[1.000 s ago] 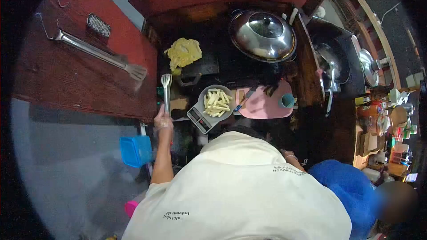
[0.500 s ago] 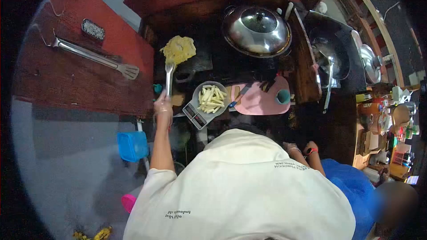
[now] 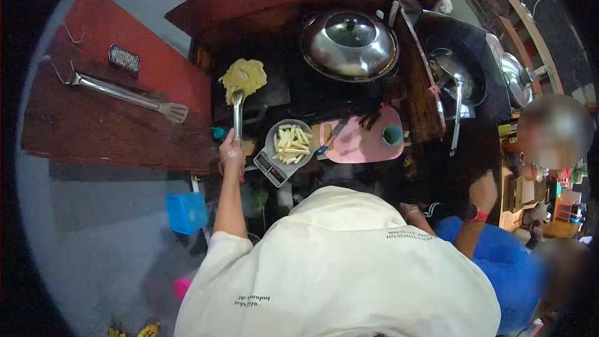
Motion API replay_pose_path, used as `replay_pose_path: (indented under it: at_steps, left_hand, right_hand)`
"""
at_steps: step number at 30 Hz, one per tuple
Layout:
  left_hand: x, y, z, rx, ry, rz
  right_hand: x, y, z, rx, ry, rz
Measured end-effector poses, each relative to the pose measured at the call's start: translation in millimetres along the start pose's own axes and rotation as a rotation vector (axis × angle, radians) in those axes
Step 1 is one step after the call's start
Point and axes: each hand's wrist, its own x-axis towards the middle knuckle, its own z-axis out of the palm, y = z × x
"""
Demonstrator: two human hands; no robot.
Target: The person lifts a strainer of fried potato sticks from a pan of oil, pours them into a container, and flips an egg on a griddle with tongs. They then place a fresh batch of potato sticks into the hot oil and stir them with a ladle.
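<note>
My left hand [image 3: 231, 150], in a clear plastic glove, is closed round the handle of metal tongs [image 3: 238, 117]. The far tips of the tongs meet a yellow, floppy omelette [image 3: 245, 76], which overlaps the left side of a dark square pan [image 3: 274, 90]. Just right of this hand, a kitchen scale [image 3: 272, 170] bears a grey bowl [image 3: 308, 157] of pale cut sticks [image 3: 293, 143]. My right hand [image 3: 409, 211] hangs low beside my cream shirt, below the pink cutting board [image 3: 355, 143]; its fingers are mostly hidden.
A knife [image 3: 334, 135] and a green cup [image 3: 392, 135] lie on the board. Behind stands a lidded wok [image 3: 349, 47]; another wok [image 3: 474, 81] holds a ladle. Tongs [image 3: 128, 97] and a grater [image 3: 123, 58] hang left. A person in blue [image 3: 499, 268] stands close on my right.
The view has shifted slightly; my left hand still holds the tongs at the omelette. The arm of the person in blue has moved right, away from my right hand. Another person's head appears at right.
</note>
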Motion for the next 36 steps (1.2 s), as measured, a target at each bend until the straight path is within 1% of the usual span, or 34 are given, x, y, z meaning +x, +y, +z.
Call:
replay_pose_path:
  at_steps: [1,2,3,4,5,6,7,8,9,10,11,12,13,14,15,16,17,18,19,20,23,24,25,26,27,28,29,30,31,32,33,34,35,36]
  left_hand:
    - [-11.8,7.9,-0.7,-0.054,-0.012,-0.016]
    - [-19.9,10.8,-2.3,-0.106,-0.02,-0.039]
    - [-10.7,-3.7,-1.8,-0.024,-0.018,-0.024]
    - [-12.9,-3.9,-2.8,-0.023,-0.014,-0.028]
    - [-15.4,-0.9,-2.4,-0.017,0.003,-0.064]
    - [-16.4,5.0,-0.1,-0.015,0.017,-0.095]
    - [-22.2,8.6,-5.2,-0.12,-0.026,-0.053]
    - [-19.1,7.0,-9.7,-0.124,-0.041,-0.048]
    - [-13.1,4.8,-13.5,-0.059,-0.023,-0.041]
    - [-12.3,1.9,-13.0,0.008,-0.008,-0.034]
    - [-20.2,4.2,-12.9,0.007,-0.03,-0.03]
    - [-30.2,12.1,-16.1,-0.075,-0.032,-0.063]
    - [-35.8,17.4,-17.9,-0.156,-0.032,-0.092]
    - [-37.6,17.2,-18.8,-0.156,-0.044,-0.081]
    - [-39.7,15.4,-20.9,-0.103,-0.039,-0.055]
    - [-41.9,12.5,-23.2,-0.051,-0.03,-0.033]
    - [-41.1,7.6,-25.5,-0.058,-0.034,0.052]
    - [-42.2,8.6,-27.0,-0.062,-0.034,0.056]
    - [-42.8,11.3,-29.7,-0.053,0.001,0.057]
    - [-43.3,12.3,-32.4,-0.042,0.035,0.056]
    - [-42.5,11.9,-42.3,-0.025,0.018,0.151]
    - [-44.3,15.2,-46.0,0.001,0.019,0.196]
    - [-50.9,24.7,-48.0,-0.002,0.022,0.197]
    - [-58.9,34.8,-48.5,0.163,0.071,0.369]
    - [-67.5,46.3,-48.5,0.33,0.122,0.539]
    - [-70.4,52.3,-49.6,0.5,0.174,0.706]
    - [-67.9,53.8,-52.3,0.642,0.155,0.747]
    - [-71.7,61.6,-52.1,0.641,0.164,0.745]
    - [-81.8,75.4,-50.3,0.741,0.186,0.806]
    - [-90.2,88.3,-49.7,0.841,0.209,0.865]
    - [-93.9,96.8,-51.6,0.865,0.221,0.968]
    - [-100.6,110.2,-52.7,0.865,0.235,0.962]
    - [-108.0,126.0,-54.2,0.875,0.233,1.045]
    - [-115.1,141.0,-56.0,0.887,0.238,1.124]
  right_hand:
    - [-24.6,-15.1,-16.3,-0.066,-0.054,-0.017]
    - [-68.6,-46.3,-45.4,-0.176,-0.127,-0.077]
    - [-111.1,-79.9,-88.3,-0.3,-0.156,-0.163]
    - [-150.2,-114.2,-148.0,-0.446,-0.134,-0.256]
    - [-191.9,-154.7,-239.6,-0.664,-0.018,-0.38]
    - [-224.5,-193.9,-319.2,-0.869,0.202,-0.458]
    - [-248.5,-227.2,-389.0,-1.102,0.493,-0.498]
    - [-258.5,-258.7,-444.0,-1.321,0.788,-0.494]
    - [-251.6,-285.9,-483.2,-1.497,1.062,-0.469]
    - [-237.0,-311.7,-511.1,-1.559,1.248,-0.451]
    - [-216.9,-334.4,-529.7,-1.567,1.261,-0.55]
    - [-195.2,-354.1,-539.6,-1.466,1.335,-0.582]
    - [-185.3,-367.3,-548.5,-1.441,1.317,-0.676]
    - [-175.6,-380.2,-557.3,-1.418,1.294,-0.769]
    - [-158.5,-391.1,-565.8,-1.471,1.274,-0.82]
    - [-149.1,-400.0,-570.2,-1.469,1.277,-0.811]
    - [-143.7,-408.6,-573.2,-1.296,1.239,-0.781]
    - [-145.7,-413.8,-575.7,-1.127,1.201,-0.749]
    - [-147.8,-414.6,-576.8,-1.256,1.295,-0.795]
    - [-149.7,-417.4,-578.3,-1.257,1.299,-0.791]
    - [-150.7,-425.6,-580.0,-1.214,1.248,-0.789]
    - [-156.2,-427.5,-580.1,-1.169,1.288,-0.768]
    - [-165.7,-431.0,-581.1,-1.124,1.328,-0.747]
    - [-176.3,-436.9,-586.1,-1.127,1.332,-0.75]
    - [-194.5,-444.5,-593.0,-1.064,1.371,-0.679]
    - [-213.9,-447.3,-599.9,-1.064,1.412,-0.668]
    - [-237.5,-450.2,-605.5,-1.064,1.453,-0.657]
    - [-257.2,-449.9,-611.4,-1.13,1.499,-0.705]
    - [-266.3,-456.4,-620.5,-1.197,1.518,-0.597]
    - [-274.2,-455.5,-626.2,-1.169,1.547,-0.69]
    - [-273.1,-456.7,-633.4,-1.175,1.628,-0.749]
    - [-268.6,-457.7,-638.5,-1.179,1.711,-0.81]
    - [-260.5,-460.1,-637.4,-1.183,1.72,-0.828]
    - [-252.6,-464.4,-634.8,-1.123,1.677,-0.745]
